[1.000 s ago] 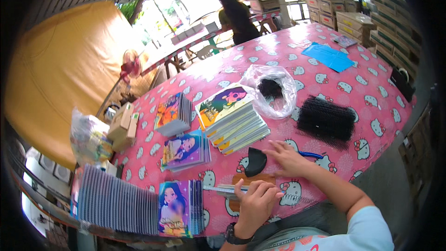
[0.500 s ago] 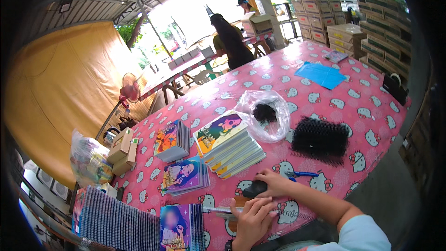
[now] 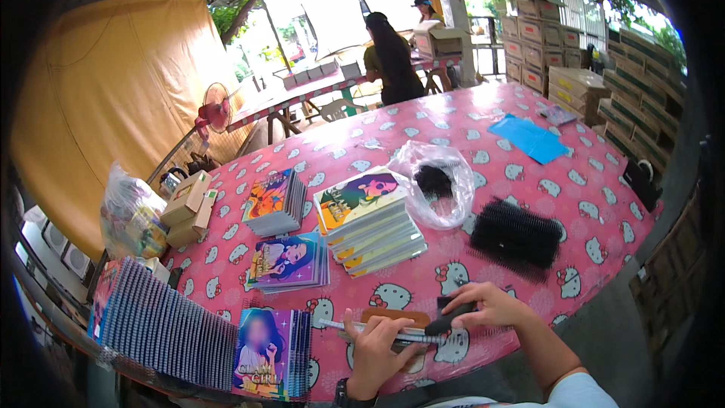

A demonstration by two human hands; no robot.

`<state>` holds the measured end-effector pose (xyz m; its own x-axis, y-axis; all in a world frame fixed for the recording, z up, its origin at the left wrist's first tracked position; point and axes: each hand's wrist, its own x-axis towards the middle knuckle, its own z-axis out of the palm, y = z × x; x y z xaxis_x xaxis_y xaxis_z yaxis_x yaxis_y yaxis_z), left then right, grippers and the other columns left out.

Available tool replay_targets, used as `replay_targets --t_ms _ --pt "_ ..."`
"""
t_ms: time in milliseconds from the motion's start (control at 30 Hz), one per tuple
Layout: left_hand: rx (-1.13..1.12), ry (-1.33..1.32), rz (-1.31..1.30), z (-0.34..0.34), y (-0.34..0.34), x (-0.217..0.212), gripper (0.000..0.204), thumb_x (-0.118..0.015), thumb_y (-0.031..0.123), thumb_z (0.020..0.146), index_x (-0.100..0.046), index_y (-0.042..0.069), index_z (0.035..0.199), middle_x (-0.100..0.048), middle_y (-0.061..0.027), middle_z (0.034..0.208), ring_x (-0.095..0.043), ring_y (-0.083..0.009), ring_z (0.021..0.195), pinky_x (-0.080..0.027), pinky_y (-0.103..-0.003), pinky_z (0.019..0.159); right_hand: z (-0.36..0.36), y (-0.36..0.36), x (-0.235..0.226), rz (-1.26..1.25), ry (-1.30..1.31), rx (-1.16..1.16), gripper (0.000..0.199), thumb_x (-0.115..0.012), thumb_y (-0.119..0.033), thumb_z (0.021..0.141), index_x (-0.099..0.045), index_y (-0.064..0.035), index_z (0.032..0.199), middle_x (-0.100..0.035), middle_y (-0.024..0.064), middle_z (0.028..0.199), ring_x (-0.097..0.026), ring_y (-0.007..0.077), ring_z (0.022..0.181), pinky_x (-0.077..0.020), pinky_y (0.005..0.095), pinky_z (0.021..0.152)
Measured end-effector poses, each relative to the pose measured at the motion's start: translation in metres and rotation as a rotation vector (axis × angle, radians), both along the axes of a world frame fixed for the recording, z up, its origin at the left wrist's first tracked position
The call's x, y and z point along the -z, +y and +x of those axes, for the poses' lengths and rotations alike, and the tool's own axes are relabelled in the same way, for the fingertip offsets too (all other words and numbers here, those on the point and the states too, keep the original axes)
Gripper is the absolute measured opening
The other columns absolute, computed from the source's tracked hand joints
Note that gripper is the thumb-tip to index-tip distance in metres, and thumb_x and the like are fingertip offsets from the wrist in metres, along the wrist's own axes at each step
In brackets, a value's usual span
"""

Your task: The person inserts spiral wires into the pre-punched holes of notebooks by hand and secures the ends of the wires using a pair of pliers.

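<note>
My left hand (image 3: 381, 351) is closed on a thin notebook (image 3: 408, 336), held nearly edge-on close to the table's near edge. A brown wooden block (image 3: 393, 316) lies just beyond it. My right hand (image 3: 491, 306) grips a black tool (image 3: 451, 319) with a rounded body, its lower end at the notebook's right end. What kind of tool it is, I cannot tell. A wire coil (image 3: 455, 346) shows by that end, below the tool. To the left of my left hand stand coil-bound notebooks with purple covers (image 3: 260, 355).
A long row of bound notebooks (image 3: 170, 325) runs along the left. Beyond are stacks with purple (image 3: 287, 261), orange (image 3: 272, 200) and yellow covers (image 3: 362, 200), a plastic bag (image 3: 453, 208) with black contents, black coils (image 3: 517, 234) and blue sheets (image 3: 529, 136). Two people work at another table.
My right hand has brought the black tool from beyond the notebook to its right end. My left hand has shifted left with the notebook. The blue-handled tool has gone from clear view.
</note>
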<state>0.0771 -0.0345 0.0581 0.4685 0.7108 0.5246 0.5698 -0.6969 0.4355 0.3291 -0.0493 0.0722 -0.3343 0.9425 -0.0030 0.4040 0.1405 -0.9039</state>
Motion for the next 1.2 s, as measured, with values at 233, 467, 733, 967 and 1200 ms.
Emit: replay_targets --t_ms 233,467,733,967,1200 --pt "-0.018 -0.069 -0.075 -0.003 -0.001 0.000 0.055 -0.084 0.026 0.061 -0.059 0.014 0.108 -0.062 0.0043 0.077 -0.061 -0.0152 0.085 -0.004 -0.056 0.108 -0.004 0.005 0.000 0.076 0.203 -0.176 0.035 -0.070 -0.032 0.078 -0.070 -0.0052 0.101 -0.065 0.0136 0.103 -0.061 0.0224 0.092 -0.0468 0.0321 0.075" --pt "-0.082 -0.075 -0.094 -0.013 -0.004 0.004 0.058 -0.083 0.028 0.060 -0.057 0.014 0.110 -0.062 0.0041 0.079 -0.061 -0.0161 0.087 -0.003 -0.056 0.109 -0.014 0.026 -0.006 0.002 0.028 -0.155 0.040 -0.066 -0.039 0.082 -0.070 -0.0036 0.099 -0.064 0.0170 0.104 -0.058 0.0275 0.101 -0.0429 0.0368 0.088" --pt "-0.154 -0.090 -0.018 -0.027 0.008 0.005 0.062 -0.083 0.030 0.058 -0.058 0.013 0.112 -0.062 0.0018 0.085 -0.060 -0.0173 0.088 -0.004 -0.061 0.109 -0.024 0.038 -0.001 0.119 0.198 -0.272 0.041 -0.068 -0.038 0.081 -0.068 -0.0043 0.104 -0.063 0.0180 0.109 -0.059 0.0245 0.099 -0.0435 0.0352 0.088" --pt "-0.135 -0.127 -0.046 -0.027 0.012 0.004 0.063 -0.084 0.029 0.057 -0.057 0.013 0.112 -0.060 0.0016 0.078 -0.061 -0.0166 0.084 -0.006 -0.056 0.112 -0.041 0.031 0.011 0.021 0.683 -0.330 0.041 -0.066 -0.038 0.082 -0.068 -0.0015 0.100 -0.065 0.0184 0.099 -0.060 0.0254 0.094 -0.0444 0.0365 0.086" --pt "-0.127 -0.148 -0.035 -0.032 0.012 0.011 0.070 -0.085 0.030 0.056 -0.055 0.012 0.116 -0.061 -0.0003 0.084 -0.060 -0.0177 0.091 -0.006 -0.054 0.113 -0.058 0.029 0.011 0.066 0.620 -0.324 0.041 -0.066 -0.037 0.081 -0.069 -0.0016 0.101 -0.064 0.0182 0.105 -0.059 0.0242 0.092 -0.0438 0.0341 0.086"
